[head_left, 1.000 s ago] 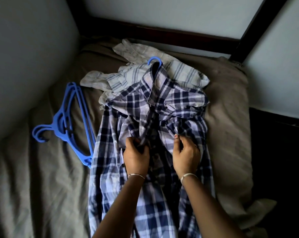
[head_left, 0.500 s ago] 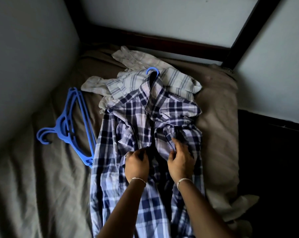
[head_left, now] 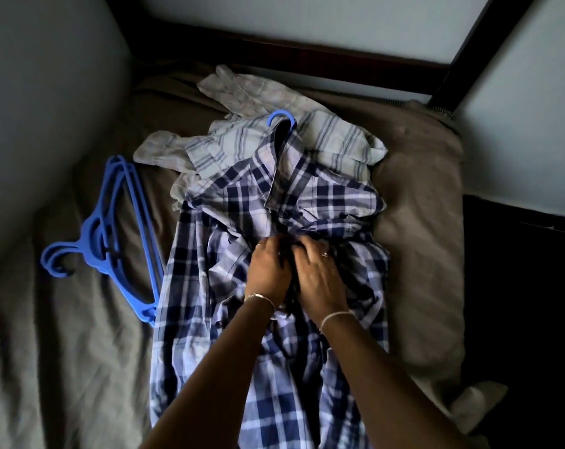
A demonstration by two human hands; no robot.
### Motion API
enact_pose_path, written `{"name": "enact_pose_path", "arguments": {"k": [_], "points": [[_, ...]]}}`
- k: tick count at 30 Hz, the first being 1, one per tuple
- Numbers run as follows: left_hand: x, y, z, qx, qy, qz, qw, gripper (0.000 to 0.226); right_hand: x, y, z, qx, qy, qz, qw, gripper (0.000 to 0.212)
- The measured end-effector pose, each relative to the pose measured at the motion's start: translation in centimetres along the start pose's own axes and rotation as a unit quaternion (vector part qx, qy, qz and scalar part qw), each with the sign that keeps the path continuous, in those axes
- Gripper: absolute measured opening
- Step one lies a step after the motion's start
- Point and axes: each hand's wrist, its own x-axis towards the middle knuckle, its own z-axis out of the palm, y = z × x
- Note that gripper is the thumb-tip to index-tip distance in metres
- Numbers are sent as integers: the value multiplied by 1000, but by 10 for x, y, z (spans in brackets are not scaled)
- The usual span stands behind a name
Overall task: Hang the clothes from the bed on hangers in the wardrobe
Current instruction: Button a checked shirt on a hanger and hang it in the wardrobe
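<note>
A navy and white plaid shirt lies spread on the bed, with the blue hook of a hanger sticking out of its collar. My left hand and my right hand meet at the shirt's front opening, just below the collar. Both pinch the two front edges together, fingers curled into the cloth. What the fingertips hold exactly is hidden. Beneath the collar end lies a pale striped shirt.
A stack of blue hangers lies on the brown sheet to the left of the plaid shirt. A crumpled light garment sits near the dark headboard. Walls close in on the left and right. The bed's right edge drops into shadow.
Both hands have moved up the shirt's front towards the collar and come closer together. The camera has tilted a little, shifting the whole scene downward.
</note>
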Motion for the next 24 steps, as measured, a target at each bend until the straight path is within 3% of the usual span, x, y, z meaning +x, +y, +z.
{"name": "enact_pose_path", "arguments": {"k": [3, 6, 9, 13, 18, 21, 24], "points": [[15, -24, 9, -114, -7, -171, 979, 34, 15, 1, 12, 20, -41, 38, 998, 39], [20, -42, 16, -236, -29, -251, 938, 40, 25, 12, 17, 8, -28, 154, 988, 50], [24, -44, 18, -304, -46, -270, 912, 39, 33, 19, 16, -34, -48, 200, 978, 62], [26, -45, 20, -359, -49, -284, 888, 32, 39, 17, 14, -88, -4, 197, 976, 27], [27, -48, 20, -402, -50, -295, 865, 22, 34, 8, -1, -97, 56, 134, 985, 16], [27, -49, 20, -433, -55, -292, 851, 21, 28, 3, -12, -83, 35, 107, 990, 18], [26, -51, 19, -430, -59, -289, 854, 20, 24, -1, -16, -43, -29, 134, 990, 34]]}}
